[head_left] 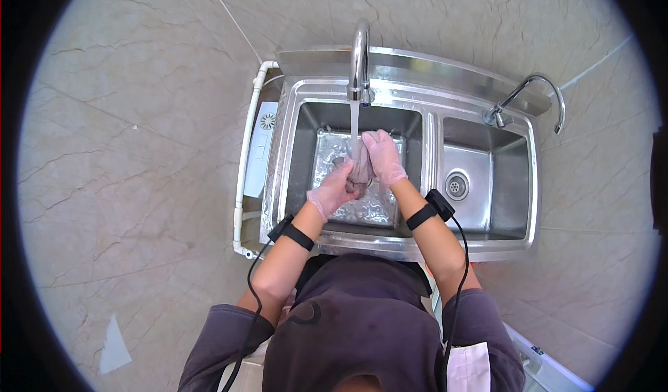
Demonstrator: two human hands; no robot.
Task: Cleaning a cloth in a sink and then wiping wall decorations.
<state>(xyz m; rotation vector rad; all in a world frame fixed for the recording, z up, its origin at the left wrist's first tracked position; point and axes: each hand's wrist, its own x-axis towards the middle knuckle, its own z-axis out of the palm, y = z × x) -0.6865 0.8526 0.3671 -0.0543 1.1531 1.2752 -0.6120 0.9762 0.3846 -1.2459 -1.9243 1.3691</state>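
Note:
A wet greyish cloth is stretched between my two hands over the left basin of a stainless steel sink. Both hands wear thin clear gloves. My left hand grips the cloth's lower left part, while my right hand holds its upper right end. From the chrome faucet a stream of water runs down onto the cloth. Rippling water covers the floor of this basin. The palms and some fingertips are hidden from above.
To the right lies a second basin with a round drain strainer. A thinner curved faucet stands behind it. White pipe runs along the sink's left side, beside a white panel with a round grate. Black cables hang from both forearms.

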